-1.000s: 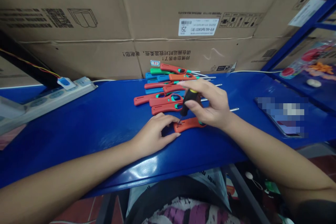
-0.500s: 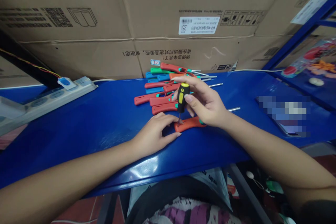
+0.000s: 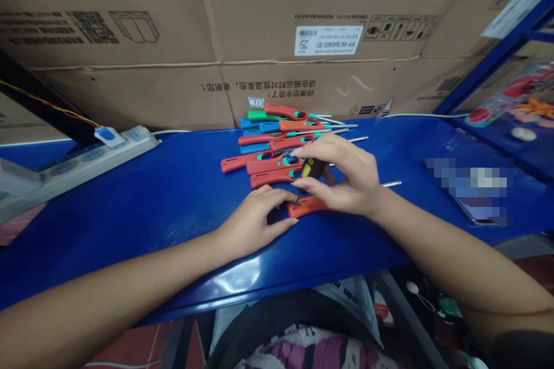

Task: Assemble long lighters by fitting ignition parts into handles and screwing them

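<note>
An orange gas lighter (image 3: 308, 206) lies on the blue tabletop, its metal tube pointing right from under my right hand. My left hand (image 3: 255, 216) pinches the lighter's handle end between thumb and fingers. Closed around a short black-and-yellow screwdriver (image 3: 312, 169), my right hand (image 3: 352, 176) is just above the lighter's body. The screwdriver leans over, its handle to the right, and its thin shaft runs down to the lighter's handle end near my left fingertips. Whether the tip sits in a hole there cannot be made out. My right hand covers the lighter's trigger part.
Several red, blue and green lighters (image 3: 270, 177) are heaped behind my hands, with a small number tag (image 3: 255, 102) at the back. A power strip (image 3: 93, 155) stands left, a blurred flat object (image 3: 470, 190) lies right. Large cardboard boxes (image 3: 259, 78) wall off the table's rear.
The screwdriver has gone from nearly upright to leaning right, its handle lower. My right hand has shifted slightly right and down with it. My left hand and the orange lighter's end stay put.
</note>
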Action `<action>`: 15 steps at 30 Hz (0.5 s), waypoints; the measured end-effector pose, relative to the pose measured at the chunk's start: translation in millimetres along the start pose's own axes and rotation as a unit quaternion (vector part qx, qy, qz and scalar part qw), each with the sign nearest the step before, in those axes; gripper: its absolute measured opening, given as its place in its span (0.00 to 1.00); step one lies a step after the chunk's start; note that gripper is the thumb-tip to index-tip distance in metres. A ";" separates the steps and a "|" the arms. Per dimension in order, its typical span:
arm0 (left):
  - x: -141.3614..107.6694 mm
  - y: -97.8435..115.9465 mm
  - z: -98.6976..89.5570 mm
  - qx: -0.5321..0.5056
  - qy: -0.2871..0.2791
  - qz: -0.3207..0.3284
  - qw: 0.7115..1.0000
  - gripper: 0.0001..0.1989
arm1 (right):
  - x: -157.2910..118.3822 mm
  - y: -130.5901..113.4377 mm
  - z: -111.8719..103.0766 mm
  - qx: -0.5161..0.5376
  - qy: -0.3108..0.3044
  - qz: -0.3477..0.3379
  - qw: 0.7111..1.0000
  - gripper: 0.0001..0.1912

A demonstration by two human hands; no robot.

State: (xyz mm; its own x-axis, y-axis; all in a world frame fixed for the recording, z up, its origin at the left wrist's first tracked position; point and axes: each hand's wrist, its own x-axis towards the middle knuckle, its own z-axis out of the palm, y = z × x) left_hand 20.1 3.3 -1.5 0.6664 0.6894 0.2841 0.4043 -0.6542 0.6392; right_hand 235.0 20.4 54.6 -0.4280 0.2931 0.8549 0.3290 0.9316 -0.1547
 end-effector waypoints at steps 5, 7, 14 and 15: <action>1.3 0.3 -0.6 0.000 -0.001 -0.001 1.000 0.13 | 2.9 -4.2 -0.8 0.031 -0.057 0.024 0.998 0.23; 2.1 0.9 -1.4 -0.002 -0.007 -0.005 1.000 0.12 | 5.0 -6.4 -0.1 0.077 -0.073 0.060 0.993 0.24; 1.0 -0.7 -0.6 0.001 0.000 0.001 1.000 0.13 | 2.1 1.3 1.8 0.006 0.016 -0.025 1.000 0.25; 0.9 -0.8 -0.5 0.002 0.003 0.002 1.000 0.13 | 1.5 1.3 1.6 0.009 0.011 -0.022 1.000 0.25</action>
State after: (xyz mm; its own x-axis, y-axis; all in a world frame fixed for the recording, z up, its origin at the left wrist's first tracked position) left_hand 20.0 4.5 -1.4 0.6641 0.6886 0.2914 0.4039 -0.6583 0.6353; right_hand 233.4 22.3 54.9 -0.4240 0.2469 0.8713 0.2945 0.9474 -0.1251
